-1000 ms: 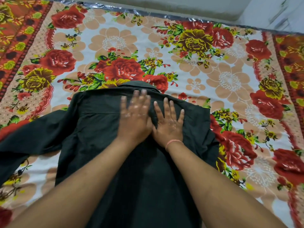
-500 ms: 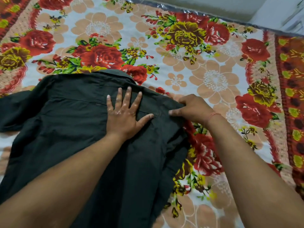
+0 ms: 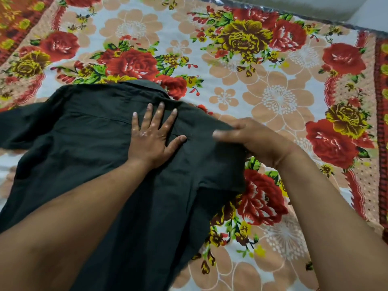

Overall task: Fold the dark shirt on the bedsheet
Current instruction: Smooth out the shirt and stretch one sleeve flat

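On the flowery bedsheet (image 3: pixel 262 97) lies the dark shirt (image 3: pixel 88 156), back side up, with its collar (image 3: pixel 144 86) at the far end. It looks soft and light, so it will bend and slide easily; the shoulder edge seems a good place to take hold. The left hand (image 3: pixel 153 139) lies flat on the shirt just below the collar, fingers spread, gripping nothing. The right hand (image 3: pixel 252 139) has its grip closed on the shirt's shoulder edge, beside the left hand. One sleeve (image 3: pixel 19 124) stretches out on the far side from that hand. Past the bedsheet's far edge is a pale wall (image 3: pixel 315 5).
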